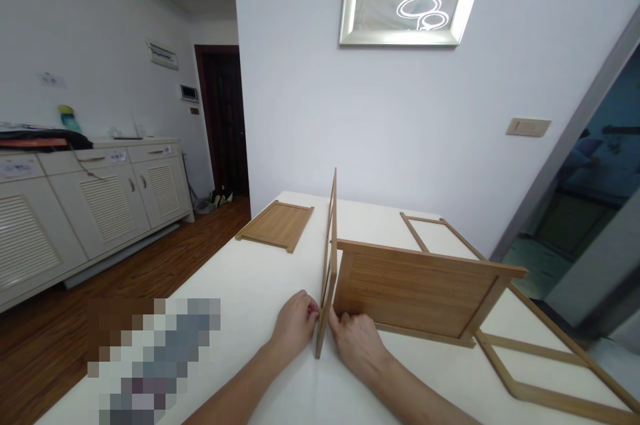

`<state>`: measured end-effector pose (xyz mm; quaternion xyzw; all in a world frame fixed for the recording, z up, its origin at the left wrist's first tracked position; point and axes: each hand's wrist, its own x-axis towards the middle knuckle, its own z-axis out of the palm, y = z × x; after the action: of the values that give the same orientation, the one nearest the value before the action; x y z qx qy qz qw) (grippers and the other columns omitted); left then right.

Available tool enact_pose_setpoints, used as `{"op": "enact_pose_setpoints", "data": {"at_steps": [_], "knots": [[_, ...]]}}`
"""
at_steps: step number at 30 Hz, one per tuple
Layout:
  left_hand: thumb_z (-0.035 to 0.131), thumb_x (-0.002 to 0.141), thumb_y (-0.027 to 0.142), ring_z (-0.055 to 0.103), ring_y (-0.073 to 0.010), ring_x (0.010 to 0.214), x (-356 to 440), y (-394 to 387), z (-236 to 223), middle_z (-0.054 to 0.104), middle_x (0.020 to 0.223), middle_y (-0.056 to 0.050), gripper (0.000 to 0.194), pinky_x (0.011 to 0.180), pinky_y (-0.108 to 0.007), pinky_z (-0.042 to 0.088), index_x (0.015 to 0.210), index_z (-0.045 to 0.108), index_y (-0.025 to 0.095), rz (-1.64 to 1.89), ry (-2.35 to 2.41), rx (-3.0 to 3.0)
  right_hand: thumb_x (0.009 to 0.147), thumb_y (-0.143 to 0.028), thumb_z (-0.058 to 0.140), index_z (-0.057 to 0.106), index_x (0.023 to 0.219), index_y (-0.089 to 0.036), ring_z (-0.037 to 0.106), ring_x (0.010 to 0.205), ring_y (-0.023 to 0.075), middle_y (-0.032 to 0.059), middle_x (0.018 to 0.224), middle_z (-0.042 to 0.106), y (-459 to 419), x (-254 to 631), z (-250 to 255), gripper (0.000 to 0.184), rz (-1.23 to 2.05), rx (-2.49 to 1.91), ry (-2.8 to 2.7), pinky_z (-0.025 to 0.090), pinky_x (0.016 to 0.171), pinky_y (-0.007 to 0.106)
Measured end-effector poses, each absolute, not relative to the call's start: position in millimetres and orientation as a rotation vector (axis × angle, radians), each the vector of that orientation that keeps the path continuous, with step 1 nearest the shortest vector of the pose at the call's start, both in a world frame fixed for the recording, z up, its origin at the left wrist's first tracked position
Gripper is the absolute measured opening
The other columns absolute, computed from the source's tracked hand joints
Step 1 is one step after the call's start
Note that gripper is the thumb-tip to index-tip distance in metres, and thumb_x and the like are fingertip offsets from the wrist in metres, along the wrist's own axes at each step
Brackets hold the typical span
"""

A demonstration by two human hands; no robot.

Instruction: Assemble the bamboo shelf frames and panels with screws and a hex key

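A narrow wooden frame (327,298) stands on edge on the white table, seen almost end-on. A brown wooden panel (415,285) stands upright to its right and meets it at an angle. My left hand (295,324) is closed in a pinch against the left side of the frame, low down. Whatever small thing its fingers may hold is hidden. On the other side, my right hand (361,344) has its fingers curled at the panel's lower left corner, one fingertip touching the frame. That corner is covered by the hand.
A second wooden panel (278,225) lies flat at the table's back left. An open wooden frame (530,345) lies flat on the right, partly behind the upright panel. A blurred patch (165,358) hides something at the front left. Beyond the table's far edge rises a wall (400,118).
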<state>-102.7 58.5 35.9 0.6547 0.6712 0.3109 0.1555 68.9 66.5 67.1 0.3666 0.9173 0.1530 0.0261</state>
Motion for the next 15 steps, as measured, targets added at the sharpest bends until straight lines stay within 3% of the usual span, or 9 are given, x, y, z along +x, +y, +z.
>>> {"op": "enact_pose_setpoints", "data": {"at_steps": [9, 15], "knots": [[0.054, 0.079, 0.008, 0.063, -0.0173, 0.082, -113.4, 60.7, 40.5, 0.066, 0.084, -0.004, 0.017, 0.077, -0.027, 0.044, 0.084, 0.067, 0.016, 0.867, 1.866, 1.871, 0.088, -0.005, 0.041, 0.045, 0.135, -0.009, 0.07, 0.066, 0.024, 0.0144, 0.08, 0.071, 65.2, 68.9, 72.2, 0.047, 0.46, 1.115, 2.838, 0.045, 0.054, 0.029], [0.053, 0.082, 0.013, 0.061, -0.0193, 0.084, -112.4, 57.9, 43.4, 0.065, 0.082, -0.005, 0.016, 0.077, -0.028, 0.041, 0.076, 0.068, 0.017, 0.828, 1.871, 1.9, 0.087, -0.006, 0.043, 0.043, 0.134, -0.009, 0.069, 0.066, 0.0231, 0.0143, 0.08, 0.071, 68.2, 69.5, 64.7, 0.047, 0.46, 1.105, 2.859, 0.044, 0.054, 0.028]]}}
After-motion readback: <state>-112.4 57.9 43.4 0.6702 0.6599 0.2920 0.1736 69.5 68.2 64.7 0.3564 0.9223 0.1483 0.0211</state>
